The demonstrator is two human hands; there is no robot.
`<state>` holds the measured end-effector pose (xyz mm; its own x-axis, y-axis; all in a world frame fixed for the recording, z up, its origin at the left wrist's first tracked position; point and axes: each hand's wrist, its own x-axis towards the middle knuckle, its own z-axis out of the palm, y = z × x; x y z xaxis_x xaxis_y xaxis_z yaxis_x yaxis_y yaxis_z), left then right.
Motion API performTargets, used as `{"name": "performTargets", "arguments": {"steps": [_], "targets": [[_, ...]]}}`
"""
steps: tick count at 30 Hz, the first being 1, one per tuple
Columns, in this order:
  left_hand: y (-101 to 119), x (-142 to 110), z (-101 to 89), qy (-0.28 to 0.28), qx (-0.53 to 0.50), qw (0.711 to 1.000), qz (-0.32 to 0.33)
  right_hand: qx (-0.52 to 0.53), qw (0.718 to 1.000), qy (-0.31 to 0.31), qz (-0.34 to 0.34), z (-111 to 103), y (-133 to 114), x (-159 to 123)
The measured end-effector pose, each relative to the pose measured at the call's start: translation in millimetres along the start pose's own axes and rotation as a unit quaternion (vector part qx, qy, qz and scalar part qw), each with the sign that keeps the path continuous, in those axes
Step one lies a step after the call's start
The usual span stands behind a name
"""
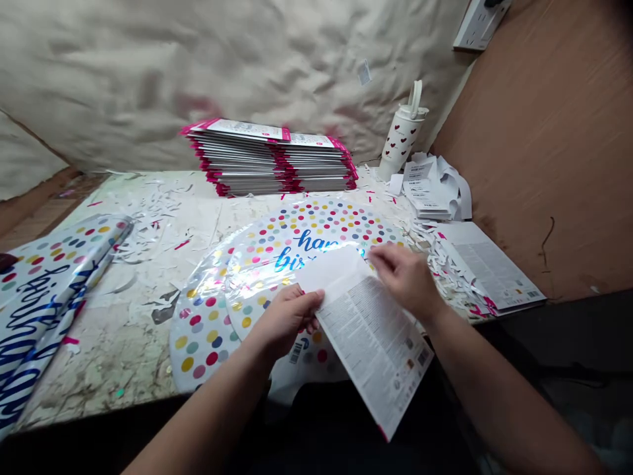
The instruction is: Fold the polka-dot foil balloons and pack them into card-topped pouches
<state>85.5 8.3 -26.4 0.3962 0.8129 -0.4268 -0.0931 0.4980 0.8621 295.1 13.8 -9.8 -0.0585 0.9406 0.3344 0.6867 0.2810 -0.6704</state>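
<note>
A flat white printed package card slants over the table's near edge. My left hand pinches its left edge with fingers closed. My right hand grips its upper right part, fingers curled over it. Beneath the card lies a round foil balloon with coloured dots and blue "happy birthday" lettering, on top of another dotted balloon.
A stack of pink-edged package cards stands at the back. A white cup with hearts and paper slips sit back right. More printed cards lie at right. Folded dotted balloons lie at left. Paper scraps litter the worn table.
</note>
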Motion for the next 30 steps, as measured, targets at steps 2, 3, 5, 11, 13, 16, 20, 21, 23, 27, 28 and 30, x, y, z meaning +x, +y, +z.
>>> {"name": "performTargets", "arguments": {"steps": [2, 3, 5, 11, 13, 16, 20, 21, 23, 27, 28, 30], "targets": [[-11.0, 0.8, 5.6, 0.003, 0.001, 1.0, -0.008, -0.044, 0.992, -0.068, -0.097, 10.3, -8.6, -15.0], [-14.3, 0.2, 8.6, 0.008, 0.005, 1.0, -0.007, -0.054, 0.987, -0.093, -0.12, 14.8, -13.1, -21.6], [-17.7, -1.7, 13.9, 0.017, 0.016, 1.0, -0.003, -0.074, 0.983, -0.103, -0.131, 21.5, -19.7, -30.7], [-19.4, -5.7, 21.3, 0.014, 0.04, 0.999, 0.024, -0.125, 0.979, -0.103, -0.125, 25.6, -17.2, -33.0], [-19.9, -6.0, 21.6, -0.004, 0.041, 0.999, 0.02, -0.103, 0.984, -0.103, -0.104, 23.0, -14.5, -31.9], [-18.8, -5.5, 20.2, -0.006, 0.052, 0.998, 0.016, -0.062, 0.986, -0.13, -0.082, 15.8, -14.1, -30.7], [-13.5, -6.0, 20.5, -0.003, 0.093, 0.995, 0.027, -0.162, 0.964, -0.174, -0.123, 7.2, -24.9, -30.9], [-11.8, -6.8, 21.9, -0.005, 0.104, 0.994, 0.03, -0.2, 0.953, -0.182, -0.137, 6.8, -29.8, -31.1], [-8.7, -9.0, 26.3, -0.003, 0.126, 0.991, 0.038, -0.271, 0.93, -0.188, -0.165, 8.6, -40.5, -30.9], [-4.6, -13.3, 32.8, 0.009, 0.159, 0.985, 0.058, -0.332, 0.904, -0.176, -0.206, 10.7, -51.9, -26.6], [-4.0, -13.7, 31.6, 0.01, 0.158, 0.986, 0.058, -0.335, 0.905, -0.166, -0.202, 6.1, -49.6, -25.7], [-3.0, -13.5, 24.3, 0.021, 0.151, 0.987, 0.052, -0.354, 0.913, -0.131, -0.156, -13.3, -37.3, -27.3]]}}
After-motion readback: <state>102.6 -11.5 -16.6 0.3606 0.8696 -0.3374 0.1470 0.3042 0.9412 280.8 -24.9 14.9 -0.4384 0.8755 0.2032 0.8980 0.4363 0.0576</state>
